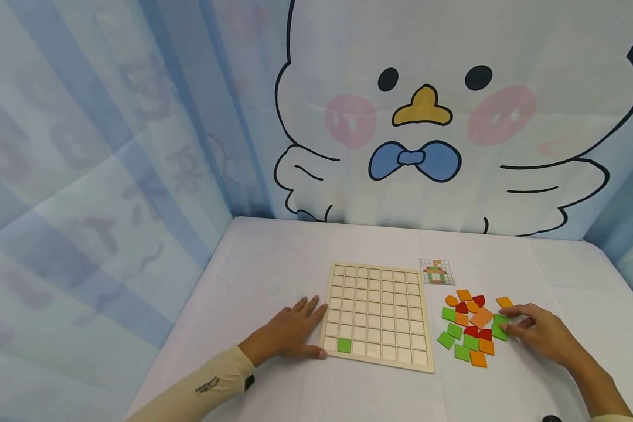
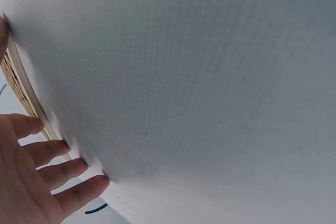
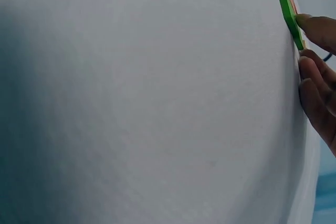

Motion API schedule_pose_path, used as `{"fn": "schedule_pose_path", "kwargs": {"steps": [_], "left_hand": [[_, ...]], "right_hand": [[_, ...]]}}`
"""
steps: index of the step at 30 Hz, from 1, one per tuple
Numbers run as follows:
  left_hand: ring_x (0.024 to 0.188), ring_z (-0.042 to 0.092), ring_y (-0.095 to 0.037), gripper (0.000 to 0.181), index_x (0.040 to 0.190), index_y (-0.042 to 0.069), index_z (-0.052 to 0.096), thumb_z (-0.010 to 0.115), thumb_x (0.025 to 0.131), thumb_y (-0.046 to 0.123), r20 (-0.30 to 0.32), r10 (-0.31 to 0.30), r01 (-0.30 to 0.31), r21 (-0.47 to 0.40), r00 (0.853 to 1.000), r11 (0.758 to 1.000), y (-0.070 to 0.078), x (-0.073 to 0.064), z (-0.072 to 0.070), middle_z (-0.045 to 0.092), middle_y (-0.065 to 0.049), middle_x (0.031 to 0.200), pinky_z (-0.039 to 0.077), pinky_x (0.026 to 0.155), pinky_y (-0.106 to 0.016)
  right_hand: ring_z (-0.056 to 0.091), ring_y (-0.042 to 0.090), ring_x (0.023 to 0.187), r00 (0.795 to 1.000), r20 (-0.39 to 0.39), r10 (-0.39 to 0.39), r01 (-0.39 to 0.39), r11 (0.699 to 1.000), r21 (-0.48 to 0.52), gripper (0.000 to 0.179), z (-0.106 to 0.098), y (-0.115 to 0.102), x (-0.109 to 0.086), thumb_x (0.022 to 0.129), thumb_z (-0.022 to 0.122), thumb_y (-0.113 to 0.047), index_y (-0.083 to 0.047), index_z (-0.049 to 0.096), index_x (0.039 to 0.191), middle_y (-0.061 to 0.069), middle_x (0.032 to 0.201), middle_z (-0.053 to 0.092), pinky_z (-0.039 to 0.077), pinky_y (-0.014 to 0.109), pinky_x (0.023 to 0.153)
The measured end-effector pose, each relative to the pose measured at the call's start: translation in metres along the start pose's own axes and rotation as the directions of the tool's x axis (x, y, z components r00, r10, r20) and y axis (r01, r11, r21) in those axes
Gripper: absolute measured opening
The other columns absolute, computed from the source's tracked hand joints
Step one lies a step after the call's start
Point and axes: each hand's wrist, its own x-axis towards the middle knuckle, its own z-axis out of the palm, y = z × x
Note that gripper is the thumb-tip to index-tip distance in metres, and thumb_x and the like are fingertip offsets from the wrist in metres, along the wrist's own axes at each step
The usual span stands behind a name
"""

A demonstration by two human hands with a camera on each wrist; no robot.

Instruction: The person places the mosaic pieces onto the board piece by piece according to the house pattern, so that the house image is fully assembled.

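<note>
Pale wood is making up the grid board, which is lying flat on the white tabletop w/ a lone green square sitting in its btm row, 2nd cell from L. L hand is grasping nothing; its fingers are spreading out, index & thumb tips touching the board's L edge. A beige sleeve w/ a dark print is covering that forearm.

R hand is pinching a green tile btwn thumb & index, at the R side of the loose pcs; R wrist cam is showing that tile nearly edge-on, other fingers bending just beside it. An orange tile is lying next to the index, at the top R of the group. Green squares, orange squares, red rounded pcs & orange discs are lying close together, some touching, R of the board.

A pattern card is resting just beside the board's top R corner, showing a gridded fig. in red, orange & green. A black obj. is poking in at the btm edge, too cut off to ID. Behind, a curtain is hanging w/ a cartoon bird wearing a blue bow tie.
</note>
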Motion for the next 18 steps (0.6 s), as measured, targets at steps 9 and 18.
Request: {"fn": "schedule_pose_path", "kwargs": {"steps": [9, 18], "left_hand": [[0.147, 0.029, -0.034, 0.102, 0.156, 0.018, 0.025, 0.050, 0.080, 0.080, -0.003, 0.003, -0.003, 0.006, 1.000, 1.000, -0.0004, 0.0013, 0.0017, 0.024, -0.011, 0.162, 0.042, 0.106, -0.052], [0.147, 0.029, -0.034, 0.101, 0.156, 0.018, 0.024, 0.051, 0.080, 0.079, 0.001, -0.005, 0.005, 0.010, 1.000, 1.000, 0.0003, 0.0016, 0.0024, 0.024, -0.010, 0.162, 0.042, 0.106, -0.052]], "right_hand": [[0.052, 0.020, 0.080, 1.000, -0.013, 0.020, -0.020, 1.000, 0.000, 0.054, 0.0054, 0.0022, 0.0020, 0.085, 0.075, -0.039, 0.003, 0.066, 0.118, 0.024, 0.110, 0.061, 0.046, 0.020, 0.058], [0.052, 0.021, 0.079, 0.998, -0.028, 0.052, -0.052, 0.999, 0.005, 0.047, 0.0079, -0.0028, 0.0038, 0.084, 0.076, -0.030, 0.004, 0.064, 0.115, 0.025, 0.108, 0.060, 0.044, 0.021, 0.058]]}}
